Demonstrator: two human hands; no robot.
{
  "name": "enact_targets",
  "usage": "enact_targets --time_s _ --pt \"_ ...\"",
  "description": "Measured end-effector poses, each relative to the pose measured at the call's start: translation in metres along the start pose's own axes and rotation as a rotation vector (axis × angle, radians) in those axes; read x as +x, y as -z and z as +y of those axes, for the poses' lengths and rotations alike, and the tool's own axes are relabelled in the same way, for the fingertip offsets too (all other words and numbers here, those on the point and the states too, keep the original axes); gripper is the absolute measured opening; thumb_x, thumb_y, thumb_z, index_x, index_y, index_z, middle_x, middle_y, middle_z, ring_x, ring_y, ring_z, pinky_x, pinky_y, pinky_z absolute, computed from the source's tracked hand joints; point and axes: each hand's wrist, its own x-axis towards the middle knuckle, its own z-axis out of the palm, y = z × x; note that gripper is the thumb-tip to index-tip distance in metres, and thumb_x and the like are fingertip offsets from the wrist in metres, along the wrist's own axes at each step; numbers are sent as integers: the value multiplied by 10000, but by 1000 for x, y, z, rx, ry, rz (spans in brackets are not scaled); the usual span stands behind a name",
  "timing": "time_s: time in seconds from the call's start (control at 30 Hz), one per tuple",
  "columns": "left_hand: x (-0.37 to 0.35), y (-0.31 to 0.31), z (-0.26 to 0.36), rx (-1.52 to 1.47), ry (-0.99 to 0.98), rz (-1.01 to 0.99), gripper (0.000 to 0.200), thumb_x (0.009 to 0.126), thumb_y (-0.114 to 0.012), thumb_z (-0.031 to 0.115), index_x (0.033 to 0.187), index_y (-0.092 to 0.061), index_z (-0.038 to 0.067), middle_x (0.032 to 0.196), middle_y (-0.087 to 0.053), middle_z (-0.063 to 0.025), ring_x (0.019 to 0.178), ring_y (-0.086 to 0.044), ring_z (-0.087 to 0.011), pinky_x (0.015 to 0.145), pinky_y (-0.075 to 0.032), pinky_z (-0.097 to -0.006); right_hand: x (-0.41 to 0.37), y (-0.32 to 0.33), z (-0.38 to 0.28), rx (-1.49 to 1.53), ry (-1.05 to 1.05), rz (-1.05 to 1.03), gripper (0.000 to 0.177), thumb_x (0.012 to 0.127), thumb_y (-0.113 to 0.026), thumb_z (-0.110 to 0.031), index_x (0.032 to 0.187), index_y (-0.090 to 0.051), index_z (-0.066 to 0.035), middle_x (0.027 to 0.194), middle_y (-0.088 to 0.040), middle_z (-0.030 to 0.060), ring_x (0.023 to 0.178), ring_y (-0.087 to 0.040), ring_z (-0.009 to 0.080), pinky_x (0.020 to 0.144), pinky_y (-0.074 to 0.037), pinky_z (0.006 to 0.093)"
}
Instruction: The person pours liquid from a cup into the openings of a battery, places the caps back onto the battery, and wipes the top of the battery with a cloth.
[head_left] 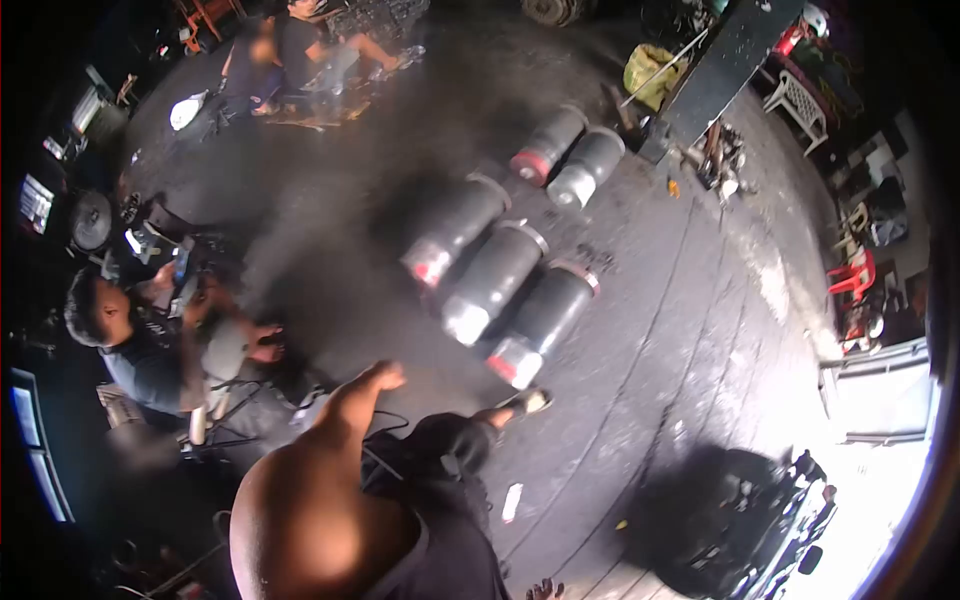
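The person is standing or walking beside the nearest cylinder (545, 325), which is lying on the dark floor (640, 330), and no lifting or rolling is showing. Four other cylinders (492, 272) are lying beyond it, two in the same row and two farther away. The left hand (386, 377) is reaching forward, to the left of the nearest cylinder and apart from it; it is blurring, so I cannot tell if its fingers are closing. The right hand (545, 590) is showing only its spread fingers, nearer to the body than that cylinder. One foot (530, 402) is resting just beside its red end. In my judgement, any safe movement here is calling for careful footing and distance from the seated person (145, 345), who is sitting left of that cylinder.
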Motion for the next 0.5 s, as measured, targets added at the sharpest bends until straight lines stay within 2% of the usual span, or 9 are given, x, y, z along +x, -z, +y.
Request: enact_targets --time_s 0.03,0.1,0.23,0.27,0.3,0.33,0.37,0.47,0.5 --pt "70 -6 -57 236 66 -28 425 844 -545 470 1035 -654 107 1010 -651 -111 981 -609 -212 897 -452 -363 23 -4 -39 2 57 20 134 817 -615 -150 880 -617 -31 671 -586 45 521 -548 162 439 -451 280" --pt "171 -27 -69 623 143 -103 406 840 -570 452 1031 -655 104 1029 -654 -117 994 -613 -221 897 -457 -360 61 -9 -129 -34 200 49 139 816 -616 -150 885 -618 -30 675 -588 45 526 -551 163 443 -454 282" --pt "286 -99 30 918 -75 -186 373 830 -621 416 1023 -658 98 1068 -659 -130 1021 -621 -238 897 -468 -355 121 -52 -307 -40 502 130 150 814 -617 -150 897 -620 -26 682 -592 45 536 -556 165 452 -461 286" --pt "318 -119 38 861 -318 -153 329 818 -652 397 958 -669 99 1007 -678 -99 954 -643 -221 843 -486 -367 133 -62 -347 -36 574 154 153 814 -617 -150 900 -621 -25 684 -592 46 538 -558 165 454 -462 286" --pt "359 -141 38 815 -422 -145 290 859 -590 338 903 -642 56 912 -668 -148 891 -649 -278 767 -495 -388 142 -68 -384 -24 653 188 155 813 -617 -150 903 -621 -24 686 -593 46 541 -559 166 457 -464 287" --pt "330 -159 94 736 -400 -114 305 828 -668 363 959 -634 89 889 -669 -64 848 -636 -179 760 -500 -337 149 -74 -420 -17 725 201 158 813 -618 -150 906 -622 -23 688 -594 46 543 -560 166 459 -465 288" --pt "325 -174 125 641 -499 -49 276 844 -643 330 920 -624 65 875 -673 -121 872 -658 -253 740 -504 -356 157 -80 -452 -1 785 207 161 812 -618 -150 909 -622 -22 690 -595 46 546 -562 167 461 -467 289" --pt "343 -193 173 407 -586 -35 283 851 -651 307 944 -618 42 884 -677 -119 846 -660 -237 738 -509 -348 186 -88 -532 40 891 220 169 811 -619 -150 917 -624 -19 696 -598 46 553 -566 168 468 -471 292" --pt "322 -207 210 388 -576 43 275 851 -657 302 963 -629 53 877 -683 -97 819 -655 -206 735 -516 -341 200 -87 -550 80 907 240 172 810 -619 -150 920 -625 -18 698 -599 46 556 -567 169 470 -473 293"
